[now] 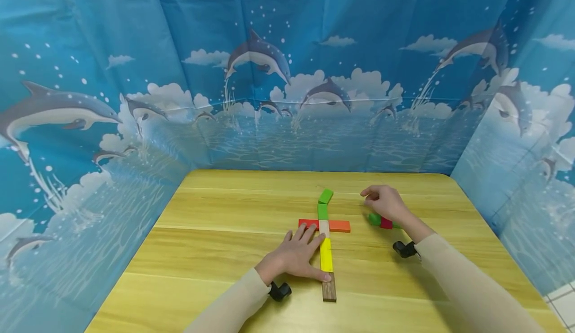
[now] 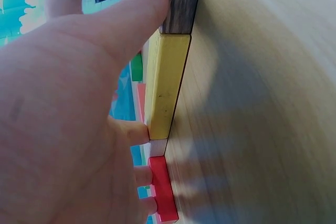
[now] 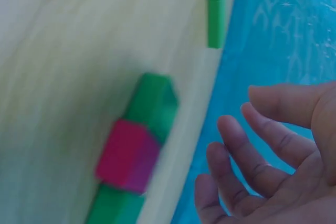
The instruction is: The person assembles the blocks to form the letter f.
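Observation:
My left hand [image 1: 296,255] lies spread over a flat row of coloured wooden blocks. Its thumb touches the dark brown block [image 1: 329,293], and its other fingertips reach the white block [image 1: 324,228] and the red block [image 1: 305,221]. Between brown and white runs a yellow block [image 2: 169,87]. An orange block [image 1: 339,226] extends right of the white one; two green blocks [image 1: 322,211] continue beyond it, the far one tilted. With nothing in its loosely bent fingers, my right hand [image 1: 388,205] hovers by a crimson block [image 3: 128,156] set between green pieces [image 3: 149,100].
The wooden table [image 1: 202,213] carries all the blocks. A blue dolphin-print curtain [image 1: 278,143] hangs behind it and along both sides. A black wrist camera [image 1: 280,291] sits on the left wrist, another [image 1: 404,249] on the right. White tiles [image 1: 563,300] show at the lower right.

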